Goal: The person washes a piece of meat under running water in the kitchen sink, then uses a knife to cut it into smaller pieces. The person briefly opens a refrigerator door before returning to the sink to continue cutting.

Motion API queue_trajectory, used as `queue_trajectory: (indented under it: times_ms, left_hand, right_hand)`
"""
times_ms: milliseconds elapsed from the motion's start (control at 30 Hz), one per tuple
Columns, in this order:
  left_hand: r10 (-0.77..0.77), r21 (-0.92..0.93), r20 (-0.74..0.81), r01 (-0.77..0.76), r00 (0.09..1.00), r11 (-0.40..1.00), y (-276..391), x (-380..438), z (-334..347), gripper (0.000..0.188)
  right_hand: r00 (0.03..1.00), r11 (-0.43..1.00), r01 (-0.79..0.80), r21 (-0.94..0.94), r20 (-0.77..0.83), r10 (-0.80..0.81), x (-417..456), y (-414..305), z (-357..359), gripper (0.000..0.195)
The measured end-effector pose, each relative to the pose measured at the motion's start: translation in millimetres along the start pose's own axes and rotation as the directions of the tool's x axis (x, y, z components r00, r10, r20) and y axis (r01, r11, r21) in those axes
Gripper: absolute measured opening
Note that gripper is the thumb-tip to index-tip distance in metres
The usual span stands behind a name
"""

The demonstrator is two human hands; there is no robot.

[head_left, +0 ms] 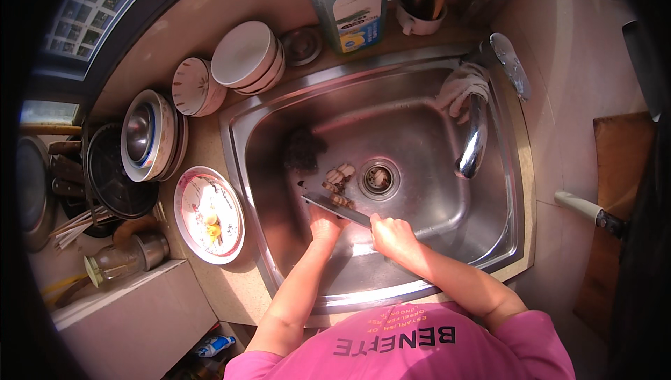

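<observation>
Over the left part of a stainless steel sink [419, 118], my right hand [392, 233] grips the handle of a kitchen knife [341, 211], whose blade points left. My left hand [324, 223] is just below the blade, its fingers partly hidden behind it; whether it holds something cannot be told. Several cut brown-and-white food pieces [339, 176] lie on the sink floor beyond the blade. One more piece [379, 176] rests in the drain. A dark, blurred clump [305, 149] sits in the sink's shaded left corner.
An oval plate [183, 217] with small yellow items stands left of the sink. Stacked bowls [244, 55], more bowls and dishes [131, 165], and a large detergent bottle [356, 13] line the back and left. The faucet [474, 139], with a cloth glove [465, 86] over it, reaches in from the right.
</observation>
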State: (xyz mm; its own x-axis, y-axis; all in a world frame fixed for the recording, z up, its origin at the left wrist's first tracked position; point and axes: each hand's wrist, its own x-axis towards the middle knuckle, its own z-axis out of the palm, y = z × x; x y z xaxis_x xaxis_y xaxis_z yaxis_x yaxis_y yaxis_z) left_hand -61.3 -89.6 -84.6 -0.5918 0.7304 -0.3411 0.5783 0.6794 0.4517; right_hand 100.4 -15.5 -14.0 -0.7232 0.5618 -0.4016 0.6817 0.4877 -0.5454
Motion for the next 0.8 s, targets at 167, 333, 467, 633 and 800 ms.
queue_trajectory:
  times_ms: [167, 333, 467, 633, 800]
  left_hand:
    - [0.166, -0.016, -0.015, -0.166, 0.986, 0.986, -21, 4, 14, 0.047]
    - [0.125, -0.056, 0.153, -0.118, 0.980, 0.991, -20, 4, 10, 0.045]
    - [0.154, -0.141, 0.073, -0.142, 0.985, 0.980, -5, -6, 7, 0.044]
    - [0.125, -0.063, 0.056, -0.122, 0.991, 0.991, -6, -5, 7, 0.044]
    - [0.137, -0.077, 0.049, -0.133, 0.989, 0.988, 3, -11, -4, 0.041]
  right_hand:
    - [0.998, 0.999, -0.034, -0.025, 0.054, 0.035, -3, -4, -3, 0.011]
    - [0.976, 0.994, -0.101, -0.052, 0.190, 0.109, 8, -19, -19, 0.016]
    - [0.984, 0.997, -0.079, 0.014, 0.161, 0.076, 36, -30, -4, 0.018]
    - [0.979, 0.995, -0.104, 0.005, 0.179, 0.102, 38, -34, 4, 0.019]
    - [0.959, 0.985, -0.171, -0.020, 0.225, 0.171, 9, -18, -7, 0.016]
